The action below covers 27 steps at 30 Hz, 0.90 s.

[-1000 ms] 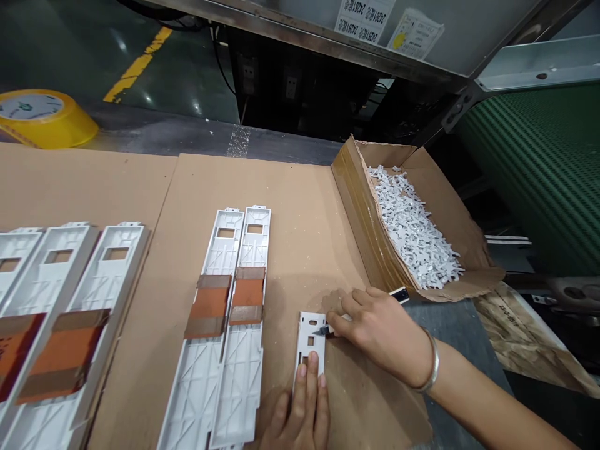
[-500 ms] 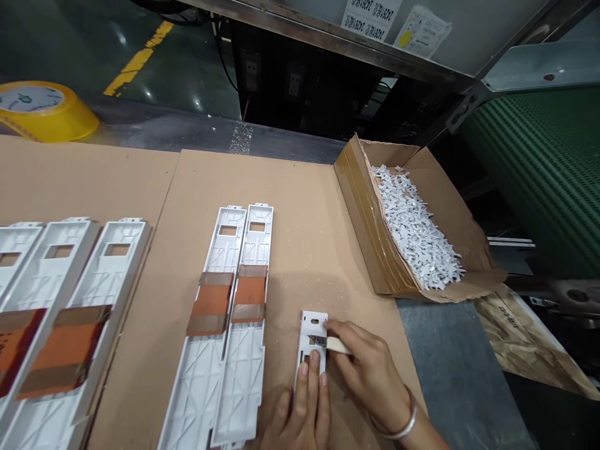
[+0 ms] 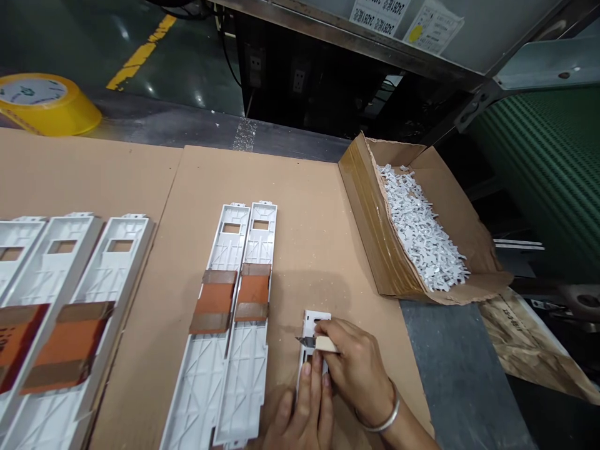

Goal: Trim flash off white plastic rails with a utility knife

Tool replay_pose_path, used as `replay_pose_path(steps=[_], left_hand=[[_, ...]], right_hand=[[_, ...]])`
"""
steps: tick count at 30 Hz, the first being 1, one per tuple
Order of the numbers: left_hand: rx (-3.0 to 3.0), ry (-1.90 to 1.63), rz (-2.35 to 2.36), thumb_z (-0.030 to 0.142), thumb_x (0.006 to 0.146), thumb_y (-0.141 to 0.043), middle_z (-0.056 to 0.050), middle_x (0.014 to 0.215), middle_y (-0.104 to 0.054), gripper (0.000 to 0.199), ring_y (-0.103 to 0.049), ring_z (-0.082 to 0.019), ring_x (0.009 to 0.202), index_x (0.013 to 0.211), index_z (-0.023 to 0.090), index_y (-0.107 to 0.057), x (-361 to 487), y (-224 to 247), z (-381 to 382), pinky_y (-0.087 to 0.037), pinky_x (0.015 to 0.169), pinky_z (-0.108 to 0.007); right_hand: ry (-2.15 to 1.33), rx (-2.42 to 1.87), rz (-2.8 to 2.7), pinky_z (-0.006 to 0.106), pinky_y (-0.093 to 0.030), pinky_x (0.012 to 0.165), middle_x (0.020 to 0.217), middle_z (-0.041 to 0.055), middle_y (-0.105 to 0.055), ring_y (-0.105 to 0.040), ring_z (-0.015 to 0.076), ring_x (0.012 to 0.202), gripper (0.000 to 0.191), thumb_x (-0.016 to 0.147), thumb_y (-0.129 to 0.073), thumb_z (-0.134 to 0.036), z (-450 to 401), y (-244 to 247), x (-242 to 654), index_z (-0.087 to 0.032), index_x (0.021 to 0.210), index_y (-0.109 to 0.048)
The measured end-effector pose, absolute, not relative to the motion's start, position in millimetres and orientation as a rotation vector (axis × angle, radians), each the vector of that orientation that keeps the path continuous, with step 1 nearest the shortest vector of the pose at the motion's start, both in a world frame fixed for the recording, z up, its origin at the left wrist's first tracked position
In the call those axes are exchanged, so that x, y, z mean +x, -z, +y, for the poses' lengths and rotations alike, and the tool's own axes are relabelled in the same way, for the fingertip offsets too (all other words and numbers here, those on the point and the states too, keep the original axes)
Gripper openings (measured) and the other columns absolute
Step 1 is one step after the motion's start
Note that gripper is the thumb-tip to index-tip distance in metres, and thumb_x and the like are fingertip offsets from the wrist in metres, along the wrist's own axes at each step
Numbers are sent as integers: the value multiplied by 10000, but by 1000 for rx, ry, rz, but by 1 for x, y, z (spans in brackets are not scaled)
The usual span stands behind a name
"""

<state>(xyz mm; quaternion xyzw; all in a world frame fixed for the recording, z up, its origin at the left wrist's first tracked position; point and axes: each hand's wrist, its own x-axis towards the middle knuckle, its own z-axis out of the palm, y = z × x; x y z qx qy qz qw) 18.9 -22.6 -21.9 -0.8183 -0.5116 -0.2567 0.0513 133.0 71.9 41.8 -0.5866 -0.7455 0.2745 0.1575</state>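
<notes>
A small white plastic plate with slots (image 3: 317, 315) lies on the cardboard in front of me. My left hand (image 3: 307, 406) rests on its near part, fingers stretched out and pressing it down. Closed around the pale handle of a small craft knife (image 3: 325, 344), my right hand (image 3: 360, 362) is just right of the plate. The dark blade points left across the plate, its tip past the left edge. My fingers cover the plate's lower part. To the left lie two long white plastic trays (image 3: 242, 369) with brown-orange taped bands across them.
A cardboard box (image 3: 363, 206) of small white plastic pieces (image 3: 422, 231) stands at the back right. More long white trays (image 3: 100, 275) lie at far left. A yellow tape roll (image 3: 84, 112) sits at the back left. A green conveyor belt (image 3: 553, 137) runs at right.
My right hand has moved left with the knife, so the blade now reaches across the plate past its left edge. My left hand stays on the plate. The view has shifted slightly.
</notes>
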Motion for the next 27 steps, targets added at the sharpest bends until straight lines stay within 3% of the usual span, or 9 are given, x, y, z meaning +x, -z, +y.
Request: replay_pose_path(steps=[4, 9, 15, 20, 24, 27], left_hand=[[-2513, 773, -1561, 196, 811, -390, -97, 1059, -678, 340, -264, -244, 1346, 1020, 139, -652, 18, 24, -24, -184, 1066, -387], [-2504, 764, -1558, 204, 791, -437, -99, 1118, -652, 335, -290, -249, 1333, 1052, 136, -636, 18, 23, -23, -260, 993, -375], [-2532, 756, -1562, 212, 810, -401, -102, 1151, -635, 352, -321, -244, 1315, 1068, 141, -629, 17, 19, -22, -332, 864, -357], [-2561, 742, -1576, 240, 810, -412, -106, 1136, -644, 357, -343, -238, 1291, 1084, 142, -619, 15, 18, -23, -329, 864, -354], [-2702, 713, -1588, 459, 859, -380, -128, 1226, -585, 487, -417, -251, 1214, 1150, 124, -580, 8, 11, -18, -332, 881, -342], [-2804, 688, -1533, 373, 833, -491, -132, 1340, -484, 470, -423, -277, 1211, 1242, 142, -509, -4, -1, -10, -332, 924, -344]], right_hand=[[-734, -1684, -2224, 259, -384, 627, 727, 29, -610, -549, 166, 677, 195, 804, -407, -103, 73, -44, 132, -191, 819, -580], [-1084, -1699, -2020, 219, -400, 604, 724, -9, -604, -561, 137, 657, 166, 809, -385, -117, 72, -46, 145, -216, 817, -518], [-984, -1846, -1955, 223, -381, 521, 649, -1, -570, -533, 142, 575, 185, 881, -363, -219, 61, -43, 161, -222, 729, -467], [-1015, -1931, -1820, 212, -373, 489, 616, -42, -525, -494, 128, 515, 72, 882, -403, -263, 58, -36, 162, -230, 829, -439], [-1115, -1929, -1616, 209, -385, 507, 644, -38, -508, -490, 126, 559, 140, 907, -409, -328, 50, -41, 168, -228, 818, -453], [-1109, -1937, -1496, 214, -418, 555, 699, -22, -535, -512, 132, 620, 186, 894, -451, -389, 36, -50, 182, -216, 853, -508]])
